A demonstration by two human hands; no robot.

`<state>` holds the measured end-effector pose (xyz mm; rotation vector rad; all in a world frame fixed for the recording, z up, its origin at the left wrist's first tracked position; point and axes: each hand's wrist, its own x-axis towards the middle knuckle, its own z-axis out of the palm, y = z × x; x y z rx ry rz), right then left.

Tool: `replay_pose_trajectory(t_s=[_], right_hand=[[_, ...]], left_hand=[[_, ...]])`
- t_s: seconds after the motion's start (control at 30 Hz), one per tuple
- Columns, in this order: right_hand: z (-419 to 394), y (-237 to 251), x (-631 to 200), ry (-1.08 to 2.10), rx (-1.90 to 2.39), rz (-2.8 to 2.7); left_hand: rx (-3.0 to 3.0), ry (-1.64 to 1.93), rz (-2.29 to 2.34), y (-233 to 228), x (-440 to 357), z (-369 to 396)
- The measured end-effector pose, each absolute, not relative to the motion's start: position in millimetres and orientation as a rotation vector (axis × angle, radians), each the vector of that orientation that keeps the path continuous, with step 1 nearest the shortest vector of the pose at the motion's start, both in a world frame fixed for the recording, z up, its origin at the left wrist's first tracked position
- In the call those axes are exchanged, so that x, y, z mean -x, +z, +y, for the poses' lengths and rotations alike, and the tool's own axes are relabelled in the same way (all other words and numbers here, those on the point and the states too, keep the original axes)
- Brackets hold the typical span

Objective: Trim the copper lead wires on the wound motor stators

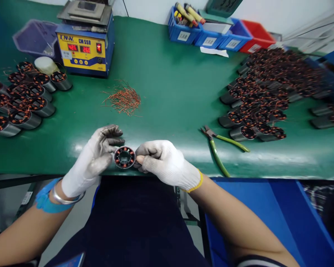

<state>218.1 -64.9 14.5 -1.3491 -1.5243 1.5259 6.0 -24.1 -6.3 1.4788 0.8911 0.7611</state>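
Note:
A motor stator [124, 157], a short metal ring with copper windings inside, is near the table's front edge, its open end facing up. My right hand [163, 159], in a white glove with the thumb tip bare, pinches the stator's right rim between thumb and curled fingers. On the other side is my left hand [96, 154], gloved and greyed at the fingers. Its fingers are stretched out and apart from the thumb, close to the stator's left rim; whether they touch it I cannot tell. Beyond lies a pile of copper wire offcuts [125, 99].
Green-handled cutting pliers [219, 148] lie open to the right. Many wound stators [256, 92] crowd the right side, and another group [25, 96] stands left. A yellow-fronted soldering station [83, 52], a purple bin [36, 39], blue boxes [208, 38] and a red box [256, 33] line the back.

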Motion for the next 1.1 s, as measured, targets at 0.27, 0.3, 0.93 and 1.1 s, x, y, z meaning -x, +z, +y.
replay_pose_trajectory(t_s=[0.27,0.3,0.93,1.1], right_hand=[[-90.6,18.5,-221.8,1.706,1.141,-1.213],[-93.3,16.3,-220.8,1.774,1.105,-1.130],[-103.2,22.1,-228.6,1.377,1.173,-1.456],[-105.3,6.5,-220.0,1.786,0.999,-0.892]], left_hand=[[-1.371,0.292,0.816,33.0,-1.9,-33.2],[-1.458,0.364,0.796,35.5,-1.4,-34.4],[-1.563,0.257,0.797,38.3,-7.0,-43.9],[-2.281,0.759,0.575,42.7,2.4,-56.0]])
